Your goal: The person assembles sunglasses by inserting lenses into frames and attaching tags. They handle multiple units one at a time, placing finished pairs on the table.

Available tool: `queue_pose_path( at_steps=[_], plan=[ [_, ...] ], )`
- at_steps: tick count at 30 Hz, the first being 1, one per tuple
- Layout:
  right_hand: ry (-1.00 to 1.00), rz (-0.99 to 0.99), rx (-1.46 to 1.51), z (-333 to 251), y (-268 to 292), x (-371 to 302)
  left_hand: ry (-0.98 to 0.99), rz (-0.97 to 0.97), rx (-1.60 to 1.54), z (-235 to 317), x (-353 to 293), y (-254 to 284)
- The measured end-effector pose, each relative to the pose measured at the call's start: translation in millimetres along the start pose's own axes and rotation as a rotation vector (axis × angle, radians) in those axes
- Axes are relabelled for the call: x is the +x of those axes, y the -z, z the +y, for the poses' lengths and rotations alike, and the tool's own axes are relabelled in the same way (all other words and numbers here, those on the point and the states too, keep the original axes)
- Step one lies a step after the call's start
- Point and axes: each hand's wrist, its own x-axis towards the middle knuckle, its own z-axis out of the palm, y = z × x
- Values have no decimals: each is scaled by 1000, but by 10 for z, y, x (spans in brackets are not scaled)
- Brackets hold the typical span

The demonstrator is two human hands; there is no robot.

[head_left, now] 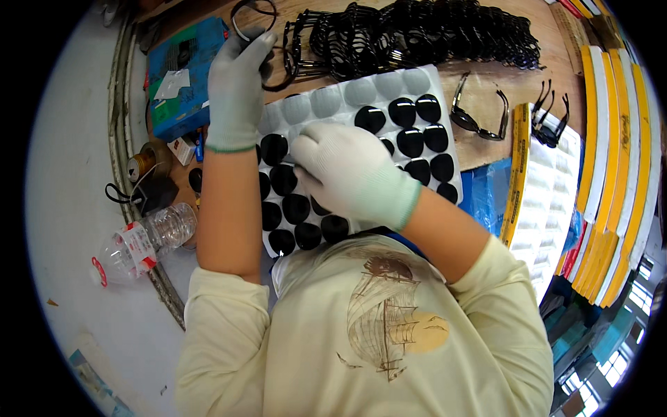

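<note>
My left hand (237, 87), in a white knitted glove, is closed around part of a black eyeglass frame (280, 87) at the upper left. My right hand (351, 167), gloved too, is over the middle of a pale moulded tray (446, 87), its fingers curled downward. What those fingers grip, if anything, is hidden. Dark lenses (402, 112) sit in the tray's round pockets, several of them under or beside my right hand. The far row of pockets shows grey, without dark lenses.
A long pile of black eyeglass frames (424, 35) lies beyond the tray. Sunglasses (479, 126) stand to its right, near a white tray stack (549, 181). Yellow-and-white stacks (611, 153) line the right. A blue box (186, 76) and a plastic bottle (142, 243) are at left.
</note>
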Motion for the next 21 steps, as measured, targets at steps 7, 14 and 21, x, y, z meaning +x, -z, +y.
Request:
queue_pose_path(
  at_steps=[7, 14, 21],
  plan=[
    [549, 2, 484, -906, 1135, -619, -277, -170, 322, 193, -1482, 194],
    [622, 492, 367, -1638, 1000, -931, -235, -299, -108, 277, -2218, 119],
    [311, -86, 513, -1102, 1292, -1225, -18, -443, -207, 326, -2640, 188]
  ],
)
